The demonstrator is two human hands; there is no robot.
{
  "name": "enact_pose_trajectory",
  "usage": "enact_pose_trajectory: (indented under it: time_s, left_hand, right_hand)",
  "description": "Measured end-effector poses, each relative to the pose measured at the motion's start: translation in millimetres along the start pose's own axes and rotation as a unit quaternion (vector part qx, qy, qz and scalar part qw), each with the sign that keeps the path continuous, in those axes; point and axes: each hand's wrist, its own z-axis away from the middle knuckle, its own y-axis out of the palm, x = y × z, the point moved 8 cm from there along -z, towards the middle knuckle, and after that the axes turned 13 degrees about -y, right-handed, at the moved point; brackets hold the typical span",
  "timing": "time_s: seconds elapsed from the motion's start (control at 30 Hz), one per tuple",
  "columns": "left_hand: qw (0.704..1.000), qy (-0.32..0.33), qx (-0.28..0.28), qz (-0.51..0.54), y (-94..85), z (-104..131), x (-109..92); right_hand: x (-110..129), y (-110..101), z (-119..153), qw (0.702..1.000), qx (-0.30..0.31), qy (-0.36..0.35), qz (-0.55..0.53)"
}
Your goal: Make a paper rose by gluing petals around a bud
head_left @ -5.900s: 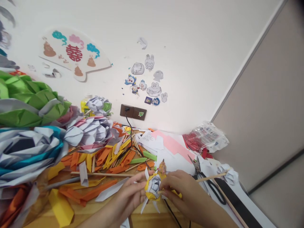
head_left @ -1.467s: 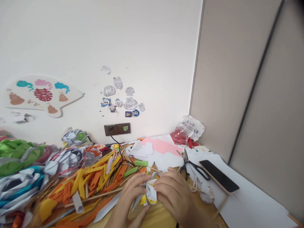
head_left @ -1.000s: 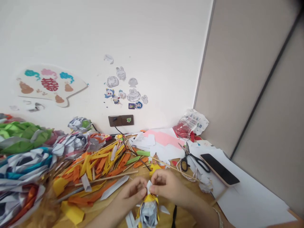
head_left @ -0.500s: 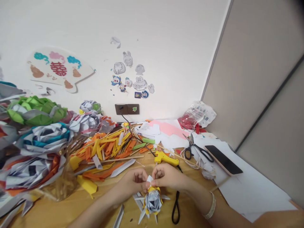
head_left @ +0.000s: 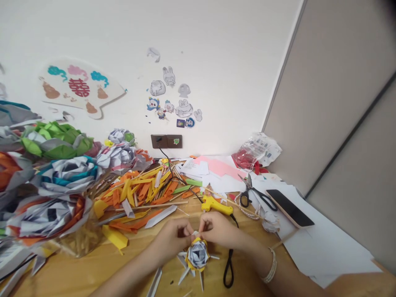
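Observation:
A small folded-paper flower (head_left: 198,255), grey-white inside with a yellow rim, is held low in the middle of the view, its centre facing up. White pointed strips stick out below and beside it. My left hand (head_left: 177,237) pinches the flower's far edge from the left, thumb and finger closed on a white paper tip. From the right, my right hand (head_left: 216,229) pinches the same edge close by. The fingertips of both hands nearly meet there. Just beyond my right hand lies a yellow glue gun (head_left: 216,205) with a black cord.
Large paper flowers (head_left: 58,138) crowd the left side. Orange and yellow strips (head_left: 142,187) with sticks lie behind my hands. Black-handled scissors (head_left: 258,194), a phone (head_left: 291,208) and white sheets (head_left: 328,243) are at the right. A folded white strip (head_left: 154,282) lies near the front edge.
The flower has tipped so its centre faces up more, and the white tip above it shows less. Both hands keep their pinch. The camera view has shifted slightly.

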Motion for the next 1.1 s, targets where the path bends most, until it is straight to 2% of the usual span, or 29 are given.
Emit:
enact_pose_trajectory:
  time_s: [0.17, 0.23, 0.37, 0.47, 0.57, 0.67, 0.8, 0.9, 1.0, 1.1]
  left_hand:
    - [0.991, 0.049, -0.093, -0.082, -14.7, 9.9, -17.5]
    - [0.993, 0.040, -0.077, -0.075, -15.3, 10.5, -18.1]
    - [1.000, -0.020, 0.016, -0.007, -8.6, 7.2, -6.1]
    - [0.998, -0.039, 0.027, 0.040, -9.9, 6.2, -0.7]
    - [0.999, -0.040, -0.008, 0.035, -14.0, 6.3, -1.1]
    - [0.998, -0.015, -0.052, -0.026, -16.6, 8.9, -9.3]
    - [0.983, 0.039, -0.118, -0.136, -19.6, 16.4, -25.0]
    - [0.979, 0.059, -0.137, -0.140, -20.1, 19.3, -28.1]
    - [0.985, 0.058, -0.125, -0.108, -19.4, 16.0, -23.1]
    - [0.996, 0.049, -0.064, -0.037, -17.8, 11.1, -18.9]
  right_hand:
    - [-0.6, 2.5, 0.2, 0.999, 0.019, 0.004, -0.049]
    - [0.6, 2.7, 0.7, 0.999, 0.011, 0.005, -0.050]
    - [6.9, 6.2, 2.5, 1.000, -0.007, 0.007, -0.029]
    - [14.2, 3.6, 3.4, 0.999, -0.038, -0.008, 0.021]
    - [13.7, 4.8, 3.7, 0.999, -0.032, -0.003, -0.011]
    - [7.3, 8.4, 3.3, 0.998, 0.000, 0.018, -0.054]
    - [4.7, 5.4, 2.7, 1.000, -0.005, 0.023, -0.018]
    - [11.8, 3.8, 2.7, 0.999, -0.027, -0.001, 0.023]
    - [19.6, 5.7, 3.2, 0.997, -0.028, -0.030, 0.067]
    - [26.8, 2.2, 2.1, 0.990, -0.041, -0.067, 0.113]
